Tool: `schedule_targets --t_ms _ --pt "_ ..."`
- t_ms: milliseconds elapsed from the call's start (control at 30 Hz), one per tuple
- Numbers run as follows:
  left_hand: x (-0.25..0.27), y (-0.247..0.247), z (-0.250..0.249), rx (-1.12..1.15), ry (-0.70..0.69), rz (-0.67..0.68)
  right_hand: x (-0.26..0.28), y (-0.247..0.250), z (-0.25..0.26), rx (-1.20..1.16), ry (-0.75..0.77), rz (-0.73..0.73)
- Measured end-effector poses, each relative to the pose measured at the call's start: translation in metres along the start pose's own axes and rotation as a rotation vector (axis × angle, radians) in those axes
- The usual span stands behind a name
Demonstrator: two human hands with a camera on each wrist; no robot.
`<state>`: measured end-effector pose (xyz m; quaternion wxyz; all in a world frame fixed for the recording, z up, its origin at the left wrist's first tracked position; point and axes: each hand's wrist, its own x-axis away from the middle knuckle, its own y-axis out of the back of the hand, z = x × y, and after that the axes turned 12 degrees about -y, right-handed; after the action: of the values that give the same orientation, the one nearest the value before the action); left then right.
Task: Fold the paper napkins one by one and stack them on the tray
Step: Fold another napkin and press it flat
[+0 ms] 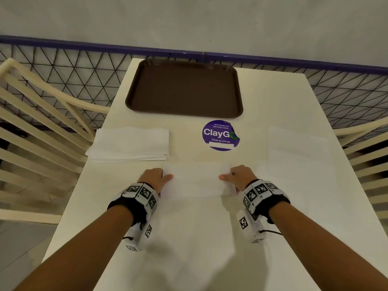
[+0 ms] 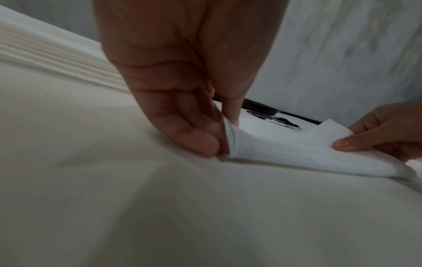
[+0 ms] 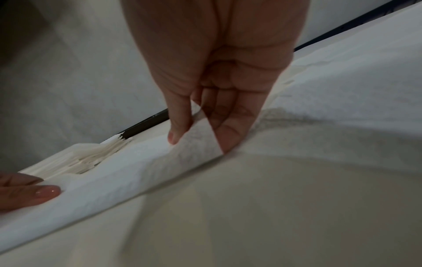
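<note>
Both arms reach out over the white table (image 1: 189, 238), w/ black bands and square-pattern tags on the wrists. Left hand (image 1: 156, 179) pinches the left end of a thin white napkin (image 1: 196, 181), thumb on top and fingers tucked under the paper. Right hand (image 1: 238, 177) pinches the right end the same way. That napkin lies flat on the table between the 2 hands, a long soft strip, a bit crinkly, w/ its ends curled up at the fingers.

Past the hands, far side of the table, sits the brown tray (image 1: 134, 95). It is a plastic rectangle w/ round corners and a low rim, and it holds no napkins. Just past the left hand is a stack of napkins (image 1: 130, 144), white, soft, square-ish. Past the right hand, off to its outer side, one more flat sheet (image 1: 298, 148) lies on the table. Btwn hands and tray is a round purple sticker (image 1: 220, 135) w/ white words. Cream slatted chairs (image 1: 37, 122) stand beside each arm.
</note>
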<state>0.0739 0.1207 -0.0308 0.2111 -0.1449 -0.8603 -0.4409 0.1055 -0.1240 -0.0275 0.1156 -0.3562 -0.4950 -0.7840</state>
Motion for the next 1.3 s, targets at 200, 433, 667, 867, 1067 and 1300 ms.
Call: schedule_targets --t_ms 200,433,667,867,1067,1300 --pt "0.004 0.0 -0.009 -0.271 0.03 0.011 -0.005 -0.001 0.002 0.016 0.002 0.006" --pt "0.013 -0.007 -0.028 -0.506 -0.162 -0.225 -0.006 -0.002 0.003 0.04 0.018 -0.007" --pt "0.017 -0.04 -0.051 -0.756 -0.533 -0.074 -0.006 -0.001 0.003 0.036 0.029 -0.024" --pt "0.019 -0.053 -0.041 -0.752 -0.458 -0.004 -0.005 -0.001 0.004 0.036 0.017 -0.023" --pt "0.016 -0.05 -0.035 -0.75 -0.406 -0.03 0.02 -0.005 0.002 0.024 0.165 -0.184" --pt "0.015 -0.052 -0.028 -0.828 -0.436 -0.01 0.069 -0.082 0.0 0.516 0.601 -0.425"
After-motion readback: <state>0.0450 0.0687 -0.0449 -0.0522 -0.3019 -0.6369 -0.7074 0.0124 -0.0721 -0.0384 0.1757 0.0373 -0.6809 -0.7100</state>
